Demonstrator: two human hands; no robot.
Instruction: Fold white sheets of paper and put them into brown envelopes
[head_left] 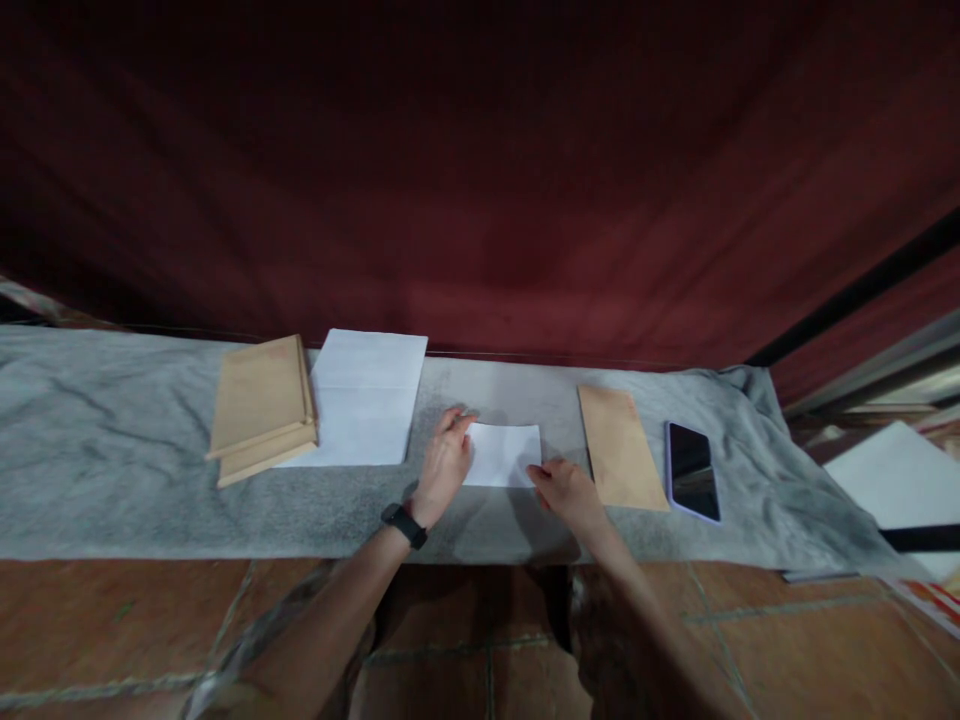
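A small white sheet of paper [504,455], perhaps folded, lies between my two hands on the grey cloth. My left hand [448,462], with a dark watch on the wrist, grips the sheet's left edge between thumb and fingers. At the lower right corner my right hand [566,488] pinches the same paper. Just right of that hand lies a brown envelope [622,448], flat and slightly slanted. Larger white sheets [367,400] with a crease across them rest to the left. A stack of brown envelopes [261,400] partly covers their left side.
A phone [691,470] in a light purple case lies right of the single envelope. Grey cloth [112,450] covers the long narrow surface. Behind it hangs a dark red curtain [480,250]. A white panel [900,475] stands at the far right, above the tiled floor [427,690].
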